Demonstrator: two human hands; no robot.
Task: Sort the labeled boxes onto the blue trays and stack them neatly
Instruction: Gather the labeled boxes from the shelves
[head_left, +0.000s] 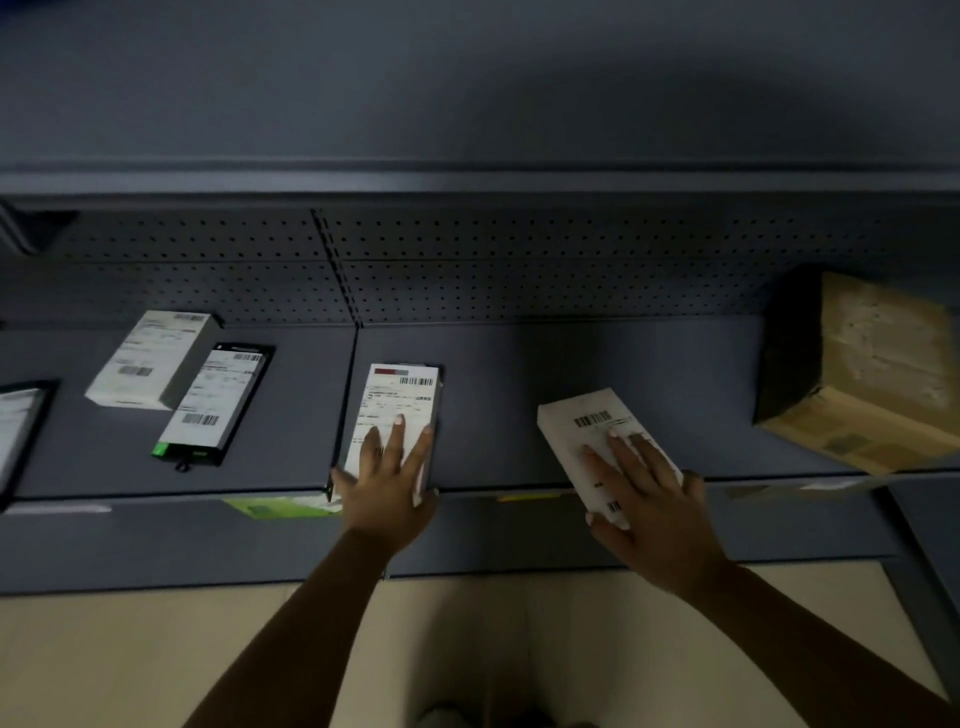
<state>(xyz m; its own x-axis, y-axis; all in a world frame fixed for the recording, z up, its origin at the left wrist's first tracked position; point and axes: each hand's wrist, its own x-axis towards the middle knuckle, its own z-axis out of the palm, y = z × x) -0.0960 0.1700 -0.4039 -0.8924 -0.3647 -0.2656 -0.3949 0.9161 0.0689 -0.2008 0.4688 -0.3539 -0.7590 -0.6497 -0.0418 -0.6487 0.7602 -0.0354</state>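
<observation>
White boxes (397, 410) under both hands (387, 483).

A: How many labeled boxes lie on the shelf (519, 364)?

B: Four in full view: a white box (150, 358), a black-edged box (215, 402), a box under the left hand (387, 480), and a box under the right hand (652, 499).

A: Any more?

B: Perhaps a fifth, a framed item (21, 431) cut off by the left border. Also one brown carton (872, 369).

A: Hands?

B: Two.
</observation>
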